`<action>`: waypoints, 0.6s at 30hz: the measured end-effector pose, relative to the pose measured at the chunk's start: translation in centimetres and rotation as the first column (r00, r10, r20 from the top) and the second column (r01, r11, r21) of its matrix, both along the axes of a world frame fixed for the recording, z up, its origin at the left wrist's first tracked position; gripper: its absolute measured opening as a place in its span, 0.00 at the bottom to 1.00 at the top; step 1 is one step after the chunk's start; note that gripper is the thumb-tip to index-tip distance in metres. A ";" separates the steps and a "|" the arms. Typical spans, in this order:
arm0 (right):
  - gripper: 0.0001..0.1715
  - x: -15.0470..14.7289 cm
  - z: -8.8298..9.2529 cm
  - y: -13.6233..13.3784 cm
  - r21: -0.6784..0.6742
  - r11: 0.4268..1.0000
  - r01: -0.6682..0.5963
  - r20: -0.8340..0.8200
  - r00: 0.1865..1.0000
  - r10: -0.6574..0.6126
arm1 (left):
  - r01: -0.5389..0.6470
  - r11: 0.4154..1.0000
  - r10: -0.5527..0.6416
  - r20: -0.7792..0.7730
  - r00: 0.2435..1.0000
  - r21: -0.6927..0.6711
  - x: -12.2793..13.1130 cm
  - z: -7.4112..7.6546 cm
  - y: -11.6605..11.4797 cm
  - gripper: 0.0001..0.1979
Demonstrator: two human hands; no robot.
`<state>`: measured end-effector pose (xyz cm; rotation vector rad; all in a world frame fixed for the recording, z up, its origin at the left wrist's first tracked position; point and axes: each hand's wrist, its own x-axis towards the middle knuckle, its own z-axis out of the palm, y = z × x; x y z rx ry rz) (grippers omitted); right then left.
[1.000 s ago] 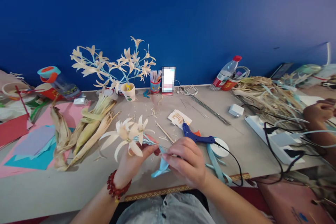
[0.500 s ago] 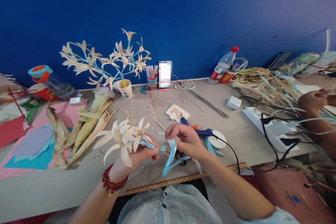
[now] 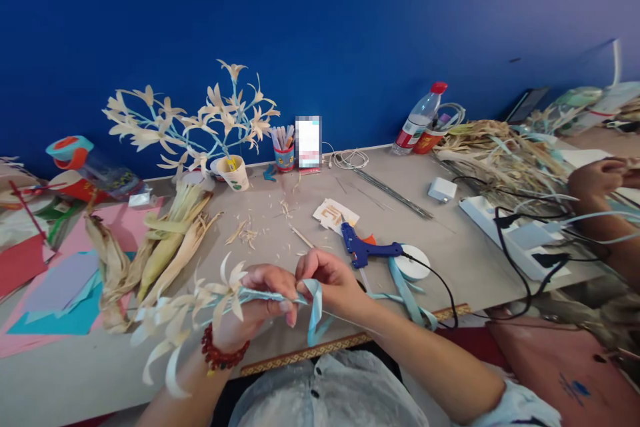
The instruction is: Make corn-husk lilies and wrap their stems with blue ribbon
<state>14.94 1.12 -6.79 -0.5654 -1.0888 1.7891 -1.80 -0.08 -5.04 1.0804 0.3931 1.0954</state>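
My left hand (image 3: 267,297), with a red beaded bracelet at the wrist, is closed around the blue-wrapped stem of a spray of cream flowers (image 3: 227,293). The blossoms hang out to the left over my wrist. Close beside it, my right hand (image 3: 334,280) pinches a light blue ribbon (image 3: 315,310) at the stem's end. The ribbon loops down below the fingers. A thin bare wire (image 3: 345,321) runs out to the right under my right hand. Beyond that hand lies a blue glue gun (image 3: 367,250), near a white ribbon spool (image 3: 416,263).
A paper cup (image 3: 234,175) holds a taller branch of similar flowers. Corn husks (image 3: 167,247) lie on coloured paper at left. Wires (image 3: 393,193), a power strip (image 3: 500,240) and a bottle (image 3: 420,117) stand or lie to the right. Another person's hand (image 3: 595,187) is at far right.
The flower spray has swung lower and leftward, its stem now nearly level. My hands have come closer together, and the wire now shows below my right hand.
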 end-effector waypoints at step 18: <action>0.23 -1.6 0.1 -1.2 -0.326 0.941 -0.086 -0.058 0.996 0.071 | -0.281 0.958 0.286 -0.257 0.923 0.057 0.0 -0.9 0.2 0.09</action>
